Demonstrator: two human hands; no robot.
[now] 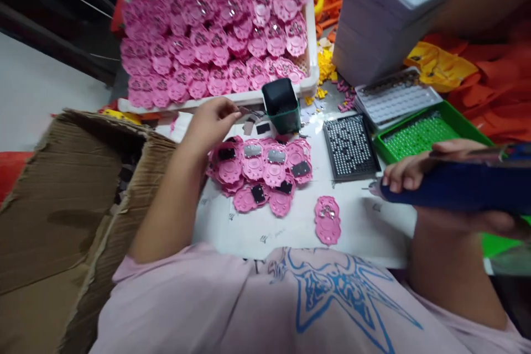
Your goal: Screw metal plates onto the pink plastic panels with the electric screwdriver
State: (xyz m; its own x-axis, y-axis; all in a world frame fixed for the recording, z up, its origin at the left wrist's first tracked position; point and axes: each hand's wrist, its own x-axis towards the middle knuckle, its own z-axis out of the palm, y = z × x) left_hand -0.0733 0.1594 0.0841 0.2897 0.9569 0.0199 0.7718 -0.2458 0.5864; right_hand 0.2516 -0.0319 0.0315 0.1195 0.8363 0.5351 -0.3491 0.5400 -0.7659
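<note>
Left of the dark cup (pixel 286 113), the left hand's (pixel 218 121) thin piece (pixel 252 111) is blurred and the cardboard box's (pixel 45 177) depths are shadowed; rightward, a blue tool (pixel 456 185) is cut off.

From the lone pink piece (pixel 327 220), the white-covered desk (pixel 232 232) offers a bare strip toward 9 o'clock, below the pink pile (pixel 259 168) that blocks 10. A narrow lane runs toward 12, between that pile and the black tray (pixel 352 146) at 1; the dark cup (pixel 282 105) crowds its far left, at 11. The green tray (pixel 435 127) blocks 2 o'clock, and the blue tool (pixel 448 185) juts in from 3. The tall tray stack (pixel 369 27) walls off the far side past the black tray.
</note>
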